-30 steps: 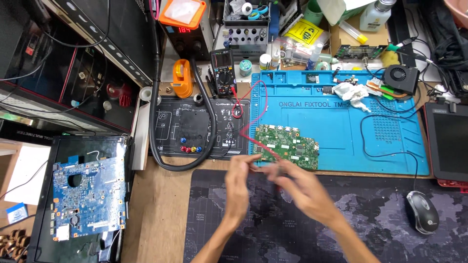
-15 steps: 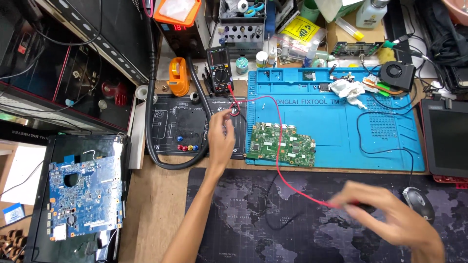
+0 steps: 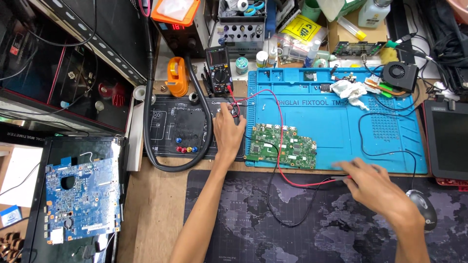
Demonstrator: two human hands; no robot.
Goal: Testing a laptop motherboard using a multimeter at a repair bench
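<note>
In the head view, the left hand (image 3: 228,130) lies at the lower edge of the black multimeter (image 3: 220,69), its fingers pinched on the plugs of the red lead (image 3: 280,165) and the black lead (image 3: 273,204). The green circuit board (image 3: 282,145) sits at 3 o'clock from this hand, just beside it, at the near-left corner of the blue repair mat (image 3: 336,131). The right hand (image 3: 378,187) is at 4 o'clock from the board, on the near edge of the mat, and it grips the probe end of the red lead; the image is blurred there. A grey mouse (image 3: 423,208) is just beside this hand at 3 o'clock. The dark world-map desk mat (image 3: 273,234) between both arms carries only the loops of the leads.
</note>
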